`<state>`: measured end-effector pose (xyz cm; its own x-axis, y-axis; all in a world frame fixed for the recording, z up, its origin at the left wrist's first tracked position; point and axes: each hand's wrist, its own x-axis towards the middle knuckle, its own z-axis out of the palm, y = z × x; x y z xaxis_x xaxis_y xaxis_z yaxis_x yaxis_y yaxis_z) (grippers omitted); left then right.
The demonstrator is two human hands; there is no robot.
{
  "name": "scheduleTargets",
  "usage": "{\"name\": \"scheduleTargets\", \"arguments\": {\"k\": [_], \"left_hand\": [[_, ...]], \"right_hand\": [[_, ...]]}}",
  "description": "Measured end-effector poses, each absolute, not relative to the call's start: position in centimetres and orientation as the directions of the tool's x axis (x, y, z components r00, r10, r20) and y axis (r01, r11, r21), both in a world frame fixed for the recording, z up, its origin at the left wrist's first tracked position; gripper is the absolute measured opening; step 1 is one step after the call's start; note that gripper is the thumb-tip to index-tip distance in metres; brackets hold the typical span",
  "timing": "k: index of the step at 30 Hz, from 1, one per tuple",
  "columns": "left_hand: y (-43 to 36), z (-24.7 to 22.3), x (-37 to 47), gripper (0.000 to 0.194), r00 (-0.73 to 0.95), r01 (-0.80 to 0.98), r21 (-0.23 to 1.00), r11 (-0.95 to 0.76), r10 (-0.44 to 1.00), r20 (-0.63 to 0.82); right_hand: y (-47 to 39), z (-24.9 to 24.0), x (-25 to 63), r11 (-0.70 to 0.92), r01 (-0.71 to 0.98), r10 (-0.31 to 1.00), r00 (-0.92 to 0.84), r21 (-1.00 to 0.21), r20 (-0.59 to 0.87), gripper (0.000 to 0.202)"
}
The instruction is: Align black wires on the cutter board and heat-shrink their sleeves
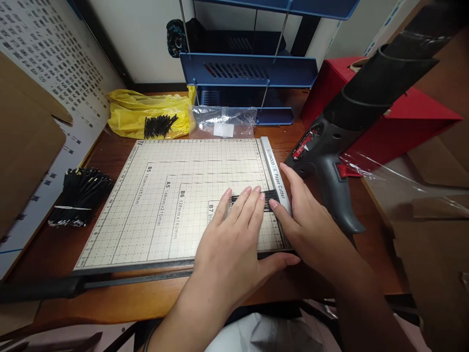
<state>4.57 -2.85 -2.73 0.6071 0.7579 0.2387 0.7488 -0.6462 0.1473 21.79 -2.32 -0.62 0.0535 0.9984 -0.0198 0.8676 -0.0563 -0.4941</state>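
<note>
A paper cutter [146, 230] with a printed size grid lies flat on the wooden desk. Several thin black strips [271, 194] rest side by side at its right edge, against the white rail [274, 171]. My left hand [238, 234] lies flat over them with its fingers stretched out, covering part of the strips. My right hand [308, 215] is at the rail, thumb touching the strips' right ends and index finger reaching along the rail's outer side; these fingers are apart. The cutter's blade arm with its black handle [44, 289] runs along the near edge.
A tied bundle of black strips [78, 195] lies left. Short black pieces [159, 125] sit on a yellow bag [146, 105], beside a clear bag [223, 122]. Behind stands a blue rack [249, 68]. A dark pistol-grip tool [337, 132] and red box [410, 112] stand right.
</note>
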Motion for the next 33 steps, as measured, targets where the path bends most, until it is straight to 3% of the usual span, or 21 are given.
{"name": "scheduleTargets", "arguments": {"k": [12, 17, 20, 23, 30, 33], "left_hand": [[-3.0, -2.9, 4.8, 0.095, 0.590, 0.756, 0.148, -0.638, 0.762, 0.269], [-2.9, -2.9, 4.8, 0.099, 0.585, 0.757, 0.172, -0.630, 0.771, 0.250], [-2.9, -2.9, 4.8, 0.097, 0.581, 0.754, 0.188, -0.629, 0.773, 0.255], [-2.9, -2.9, 4.7, 0.095, 0.582, 0.748, 0.194, -0.634, 0.768, 0.266], [-3.0, -3.0, 4.8, 0.094, 0.566, 0.760, 0.178, -0.625, 0.771, 0.293], [-3.0, -3.0, 4.7, 0.098, 0.559, 0.766, 0.168, -0.621, 0.772, 0.302]], "right_hand": [[-2.8, -0.8, 21.8, -0.066, 0.872, 0.993, 0.107, -0.484, 0.056, 0.059], [-3.4, -0.6, 23.4, -0.124, 0.836, 0.844, 0.372, -0.534, 0.387, 0.048], [-3.6, -0.8, 24.8, -0.112, 0.870, 0.739, 0.396, -0.479, 0.545, 0.046], [-3.5, -1.2, 26.1, -0.128, 0.900, 0.758, 0.360, -0.417, 0.545, 0.054], [-3.2, -2.3, 26.8, -0.226, 0.851, 0.783, 0.448, -0.473, 0.431, 0.055], [-3.0, -2.8, 26.9, -0.186, 0.875, 0.779, 0.409, -0.447, 0.475, 0.052]]}}
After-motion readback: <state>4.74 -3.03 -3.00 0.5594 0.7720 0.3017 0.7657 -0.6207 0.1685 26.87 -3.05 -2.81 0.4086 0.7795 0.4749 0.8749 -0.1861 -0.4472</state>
